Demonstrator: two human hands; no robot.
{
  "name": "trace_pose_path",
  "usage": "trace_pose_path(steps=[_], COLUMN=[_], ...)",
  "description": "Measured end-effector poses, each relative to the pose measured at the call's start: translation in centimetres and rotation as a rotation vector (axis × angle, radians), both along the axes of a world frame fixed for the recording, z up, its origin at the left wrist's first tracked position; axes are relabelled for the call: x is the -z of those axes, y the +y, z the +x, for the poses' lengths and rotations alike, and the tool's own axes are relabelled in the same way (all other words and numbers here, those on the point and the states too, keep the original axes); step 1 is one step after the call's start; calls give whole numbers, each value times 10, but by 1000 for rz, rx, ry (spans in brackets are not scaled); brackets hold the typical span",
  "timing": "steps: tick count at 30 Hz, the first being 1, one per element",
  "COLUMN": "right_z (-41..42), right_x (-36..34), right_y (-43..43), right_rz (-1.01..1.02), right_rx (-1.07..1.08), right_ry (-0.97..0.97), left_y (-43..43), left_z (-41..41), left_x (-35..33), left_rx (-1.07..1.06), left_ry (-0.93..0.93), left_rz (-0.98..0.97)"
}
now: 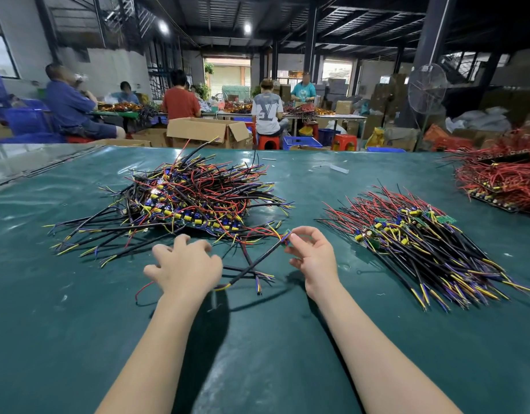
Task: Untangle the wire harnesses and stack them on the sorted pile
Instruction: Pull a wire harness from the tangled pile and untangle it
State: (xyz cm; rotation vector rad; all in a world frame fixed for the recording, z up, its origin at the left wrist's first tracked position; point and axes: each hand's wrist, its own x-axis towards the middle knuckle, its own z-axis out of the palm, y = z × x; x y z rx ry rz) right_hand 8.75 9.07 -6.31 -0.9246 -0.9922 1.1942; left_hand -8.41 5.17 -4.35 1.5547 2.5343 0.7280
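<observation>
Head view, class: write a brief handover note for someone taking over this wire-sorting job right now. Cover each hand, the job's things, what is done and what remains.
Left hand: open, fingers spread over the green table cover by the tangled pile; holds nothing.
Right hand: pinches the board end of one harness, its cable crossing another loose one.
Done: a sorted pile lies to the right.
Left: free this harness, stack it there, then work through the tangled pile.
</observation>
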Motion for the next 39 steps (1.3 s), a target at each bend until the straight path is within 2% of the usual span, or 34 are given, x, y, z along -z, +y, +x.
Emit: trace_pose_path(steps=[2,4,6,8,11,12,14,15,17,20,24,28,32,35,39], right_z=[0,0,0,0,0,1,0,-2,-4,-7,-8,-7,-11,-12,-13], right_x=[1,2,2,3,2,1,1,2,2,2,1,0,1,2,1], right_y=[1,2,2,3,3,3,0,-2,-5,-6,-6,-6,-6,-7,-10], right_rz=[25,40,31,-8,-79,-91,-98,-95,-84,-66,-78,-67,-40,-92,-104], right_rx=[4,-8,-25,-49,-105,-130,-181,-210,-269,-311,-411,-409,-369,-456,-544], right_ry=[-46,-61,-57,-18,103,127,122,95,25,-45,-21,-102,-133,-65,-81], left_y=[-1,-1,0,3,2,1,2,3,2,1,0,0,1,1,1], left_z=[3,9,15,20,29,31,32,32,36,46,46,37,33,35,29], left_x=[1,2,2,1,-3,-4,-2,0,3,12,17,14,14,16,11], left_rx=[21,111,248,345,371,359,364,386,441,450,459,513,452,396,374], left_ry=[21,3,-125,-412,-1188,-1378,-1583,-1622,-1572,-1218,-985,-619,-561,-488,-619], left_rz=[75,283,449,439,288,248,219,213,207,222,295,383,432,516,525])
